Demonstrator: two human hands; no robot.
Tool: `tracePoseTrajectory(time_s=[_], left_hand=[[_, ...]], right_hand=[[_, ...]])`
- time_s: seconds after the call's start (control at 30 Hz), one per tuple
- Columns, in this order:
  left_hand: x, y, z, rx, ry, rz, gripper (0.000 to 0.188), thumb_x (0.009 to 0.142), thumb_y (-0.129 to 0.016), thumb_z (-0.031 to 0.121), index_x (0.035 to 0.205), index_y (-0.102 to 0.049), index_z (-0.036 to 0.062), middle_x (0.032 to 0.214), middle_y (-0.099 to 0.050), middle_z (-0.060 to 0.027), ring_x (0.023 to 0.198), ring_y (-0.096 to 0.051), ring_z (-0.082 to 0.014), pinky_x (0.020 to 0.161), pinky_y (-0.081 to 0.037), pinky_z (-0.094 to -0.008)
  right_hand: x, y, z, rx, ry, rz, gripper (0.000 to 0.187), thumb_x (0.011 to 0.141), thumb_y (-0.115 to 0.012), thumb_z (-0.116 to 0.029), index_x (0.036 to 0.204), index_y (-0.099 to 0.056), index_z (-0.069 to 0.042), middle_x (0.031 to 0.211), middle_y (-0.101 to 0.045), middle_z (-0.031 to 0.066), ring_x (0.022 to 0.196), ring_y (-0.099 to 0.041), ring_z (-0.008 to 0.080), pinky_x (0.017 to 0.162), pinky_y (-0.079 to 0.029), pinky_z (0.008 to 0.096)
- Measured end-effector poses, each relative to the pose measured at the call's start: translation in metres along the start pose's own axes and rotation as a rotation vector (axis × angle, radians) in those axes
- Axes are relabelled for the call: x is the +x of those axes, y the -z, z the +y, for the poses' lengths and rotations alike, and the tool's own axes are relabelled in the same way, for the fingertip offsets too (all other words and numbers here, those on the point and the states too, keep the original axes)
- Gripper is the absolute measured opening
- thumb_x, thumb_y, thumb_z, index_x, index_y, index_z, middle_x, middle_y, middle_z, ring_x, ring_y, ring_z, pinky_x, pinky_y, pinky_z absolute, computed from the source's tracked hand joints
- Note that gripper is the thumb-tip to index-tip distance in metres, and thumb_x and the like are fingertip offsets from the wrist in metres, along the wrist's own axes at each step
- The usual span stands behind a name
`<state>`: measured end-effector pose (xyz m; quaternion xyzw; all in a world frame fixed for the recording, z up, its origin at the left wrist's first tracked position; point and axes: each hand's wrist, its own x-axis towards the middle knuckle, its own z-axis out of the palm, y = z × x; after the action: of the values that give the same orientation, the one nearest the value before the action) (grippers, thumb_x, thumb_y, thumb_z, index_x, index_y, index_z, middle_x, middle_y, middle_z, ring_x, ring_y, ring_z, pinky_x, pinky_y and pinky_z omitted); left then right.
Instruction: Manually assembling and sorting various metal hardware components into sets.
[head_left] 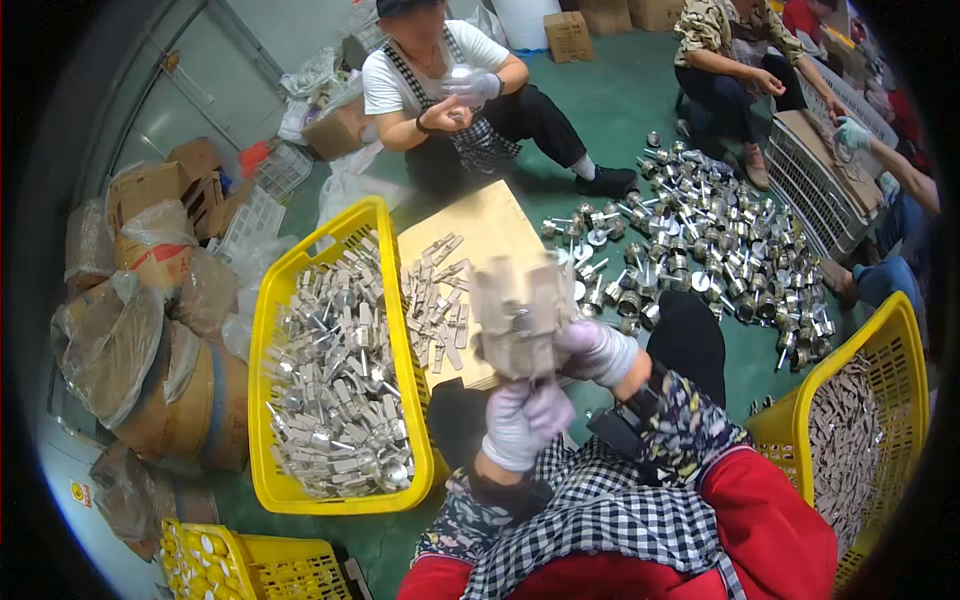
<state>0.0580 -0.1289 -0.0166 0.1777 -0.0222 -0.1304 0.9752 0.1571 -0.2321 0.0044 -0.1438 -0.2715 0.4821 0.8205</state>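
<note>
No lettering is legible. A small yellow sign point(80, 492) is affixed to the pale wall point(88, 545) at lower left; its print is too small to read.

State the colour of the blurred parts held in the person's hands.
Mostly greyish beige; the parts show best in the head view.

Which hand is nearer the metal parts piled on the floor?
Right: the right hand is off the near left side of the metal parts; the left hand is farther back and left.
</note>
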Motion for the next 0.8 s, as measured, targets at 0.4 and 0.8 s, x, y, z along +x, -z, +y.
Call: tracePoseTrajectory(time_s=[0.4,0.8], left_hand=[[0.017,0.019,0.006,1.822,-0.838,0.502,0.068,0.091,-0.020,0.056,0.124,-0.037,-0.0010,0.114,-0.051,-0.0176,0.105,-0.051,-0.0264,0.092,-0.038,-0.0365],[0.019,-0.012,0.002,0.683,-0.243,0.522,0.051,0.094,-0.023,0.048,0.112,-0.043,0.0050,0.092,-0.056,-0.0128,0.085,-0.055,-0.0241,0.073,-0.045,-0.0388]], right_hand=[[0.012,-0.034,0.009,-1.091,0.653,0.591,0.062,0.055,-0.081,-0.035,0.104,-0.059,-0.005,0.105,-0.058,0.0076,0.095,-0.055,0.0207,0.087,-0.042,0.0329],[-0.009,0.001,-0.004,-0.096,0.194,0.236,0.064,0.067,-0.072,-0.022,0.121,-0.046,-0.001,0.111,-0.057,0.0109,0.099,-0.056,0.0202,0.088,-0.045,0.0324]])
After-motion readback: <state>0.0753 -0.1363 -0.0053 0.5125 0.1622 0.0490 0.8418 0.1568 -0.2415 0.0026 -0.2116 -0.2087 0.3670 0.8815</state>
